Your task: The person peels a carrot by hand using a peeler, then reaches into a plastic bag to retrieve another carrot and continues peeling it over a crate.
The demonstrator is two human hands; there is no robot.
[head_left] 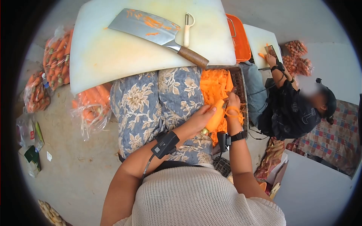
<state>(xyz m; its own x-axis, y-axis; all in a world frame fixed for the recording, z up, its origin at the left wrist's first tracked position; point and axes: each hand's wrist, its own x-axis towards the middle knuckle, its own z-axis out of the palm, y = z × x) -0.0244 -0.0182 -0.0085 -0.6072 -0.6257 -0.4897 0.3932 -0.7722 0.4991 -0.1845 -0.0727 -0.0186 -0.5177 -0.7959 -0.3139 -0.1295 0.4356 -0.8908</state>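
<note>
My left hand [201,117] is closed around a thick peeled carrot [215,116], its greenish stem end pointing toward me. Right beside its upper end is my right hand [233,102], fingers curled over a small dark-tipped tool that I cannot make out. Curled orange peel [234,112] hangs over the right hand near the wrist. Below both hands, a dark plastic crate [243,81] holds a heap of orange peelings [215,83]. On the white cutting board [113,60] lie a cleaver [151,30] with carrot bits on its blade and a white-handled peeler [187,32].
Bags of carrots [58,56] stand on the floor at left, and another carrot bag [92,103] sits beside my knee. An orange tub [239,39] is right of the board. At right, another person [294,107] works at a second board [260,35].
</note>
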